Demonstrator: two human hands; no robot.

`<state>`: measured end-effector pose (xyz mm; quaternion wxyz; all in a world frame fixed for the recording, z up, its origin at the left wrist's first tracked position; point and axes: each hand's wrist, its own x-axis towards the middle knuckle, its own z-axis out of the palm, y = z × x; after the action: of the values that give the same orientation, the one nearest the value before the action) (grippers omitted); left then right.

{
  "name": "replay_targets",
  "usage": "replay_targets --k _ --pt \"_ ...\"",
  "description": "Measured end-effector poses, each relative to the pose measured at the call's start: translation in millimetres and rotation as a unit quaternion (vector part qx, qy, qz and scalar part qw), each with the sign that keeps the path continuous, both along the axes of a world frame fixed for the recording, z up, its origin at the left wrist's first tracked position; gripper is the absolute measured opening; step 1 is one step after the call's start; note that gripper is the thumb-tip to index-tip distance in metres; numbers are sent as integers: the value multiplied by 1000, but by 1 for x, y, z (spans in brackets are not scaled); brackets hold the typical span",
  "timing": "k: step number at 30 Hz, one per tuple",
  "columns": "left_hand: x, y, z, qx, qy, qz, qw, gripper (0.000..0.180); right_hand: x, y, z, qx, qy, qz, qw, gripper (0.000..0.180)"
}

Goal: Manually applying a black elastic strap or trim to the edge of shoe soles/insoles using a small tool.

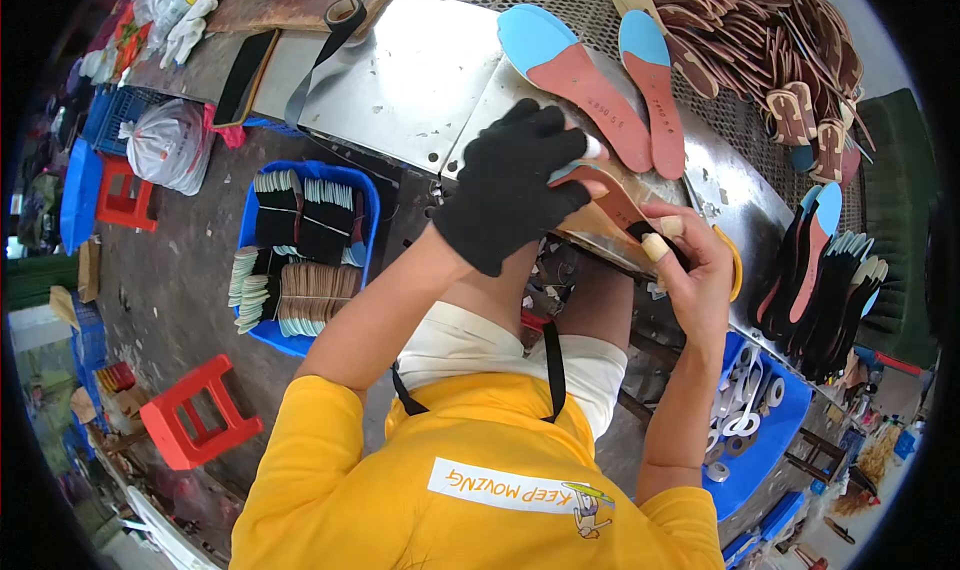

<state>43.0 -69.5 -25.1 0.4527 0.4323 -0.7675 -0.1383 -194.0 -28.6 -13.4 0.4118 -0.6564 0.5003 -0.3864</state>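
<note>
A reddish-brown shoe insole [617, 206] with a light blue end is held between my hands over the metal table edge. My left hand [510, 185], in a black glove with bare fingertips, closes on the insole's blue end. Bare but for tape on its fingers, my right hand [695, 260] pinches the other end, where a dark strip shows. Two more insoles lie just beyond on the table: a wider blue-and-red insole [580, 80] and a narrower insole [653, 90].
Brown insoles [745, 30] are heaped at the far right, with black insoles [835, 280] stacked nearer. A blue crate [375, 210] of bundled insoles stands left, a blue bin [785, 425] of tape rolls right. A red stool [200, 415] is on the floor; a tape roll [345, 13] lies far left.
</note>
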Motion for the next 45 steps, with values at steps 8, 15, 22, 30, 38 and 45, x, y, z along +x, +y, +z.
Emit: replay_targets --k 8,15,22,30,38,45 --pt "13 -12 1 220 256 3 941 21 -5 -2 -5 0 42 -27 999 12" --pt "12 2 -11 25 5 9 1000 25 -7 -7 15 66 -61 -83 993 14" --pt "10 3 -17 66 28 25 997 23 45 -35 32 48 -25 -20 998 12" --pt "16 -1 -15 71 7 1 997 30 55 -50 21 -69 68 -2 995 15" --pt "9 -4 -20 58 77 9 995 27 65 -50 18 -52 102 -27 993 15" --pt "2 -4 -18 25 97 5 995 22 55 -51 21 -199 183 28 962 17"
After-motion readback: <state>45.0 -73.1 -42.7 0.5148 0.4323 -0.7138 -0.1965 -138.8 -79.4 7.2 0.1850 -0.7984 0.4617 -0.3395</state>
